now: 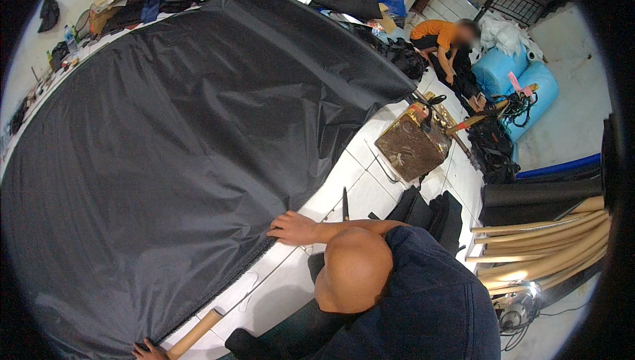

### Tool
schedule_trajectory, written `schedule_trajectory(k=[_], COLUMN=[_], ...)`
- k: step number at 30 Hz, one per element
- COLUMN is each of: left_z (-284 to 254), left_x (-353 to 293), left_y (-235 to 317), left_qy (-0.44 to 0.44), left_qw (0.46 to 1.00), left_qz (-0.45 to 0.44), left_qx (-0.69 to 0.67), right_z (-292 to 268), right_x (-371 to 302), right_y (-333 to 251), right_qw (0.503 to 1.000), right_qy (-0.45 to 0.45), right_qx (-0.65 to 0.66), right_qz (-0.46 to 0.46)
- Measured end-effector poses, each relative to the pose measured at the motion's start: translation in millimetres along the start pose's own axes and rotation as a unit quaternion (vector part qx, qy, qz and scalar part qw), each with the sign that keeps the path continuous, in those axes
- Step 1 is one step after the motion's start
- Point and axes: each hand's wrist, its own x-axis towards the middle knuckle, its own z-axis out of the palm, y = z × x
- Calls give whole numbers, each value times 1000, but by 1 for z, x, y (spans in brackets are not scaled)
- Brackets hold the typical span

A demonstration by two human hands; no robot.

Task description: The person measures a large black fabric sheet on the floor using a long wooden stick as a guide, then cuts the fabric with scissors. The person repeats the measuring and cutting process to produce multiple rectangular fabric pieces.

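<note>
A large sheet of glossy black fabric (192,128) spreads across the floor, wrinkled, with a rough edge on the side nearest me. My right hand (294,228) is closed on this edge, and creases run out from the fingers. Low on the left, my left hand (151,351) is closed on the fabric's near corner, where folds also meet; the picture's lower edge cuts off its wrist. Beside it a brown cardboard tube (196,335) sticks out past the fabric. My bare knee (354,270) is raised between my arms.
A stained brown box-like block (410,145) stands on the white tiles (360,188). Folded black pieces (430,218) lie near my right arm. Cardboard tubes (542,247) are stacked at right. Beyond, a person in orange (436,32) bends beside blue rolls (529,89).
</note>
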Motion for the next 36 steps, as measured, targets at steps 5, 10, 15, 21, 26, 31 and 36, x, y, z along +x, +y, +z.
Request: schedule_trajectory(k=[5,10,15,21,26,31,36], left_z=[8,13,11,14,4,-3,-5], left_x=[-6,-10,-13,-18,-12,-5,-9], left_y=[-18,-29,-21,-28,-7,-9,-19], left_qy=[-45,-47,-103,-30,-78,-81,-64], left_qw=[999,998,995,990,991,994,993], left_qz=[26,28,1,5,-61,-37,-11], left_qx=[9,8,7,136,85,57,96], right_z=[3,4,2,-1,-2,-4,-9], right_x=[4,8,-1,8,-3,-8,-5], right_y=[3,5,5,7,8,11,15], right_qw=[999,999,999,999,1000,1000,999], right_qy=[30,33,43,40,13,17,49], right_qx=[16,23,25,12,6,-4,16], right_qz=[-8,-14,-13,-18,-3,3,-5])
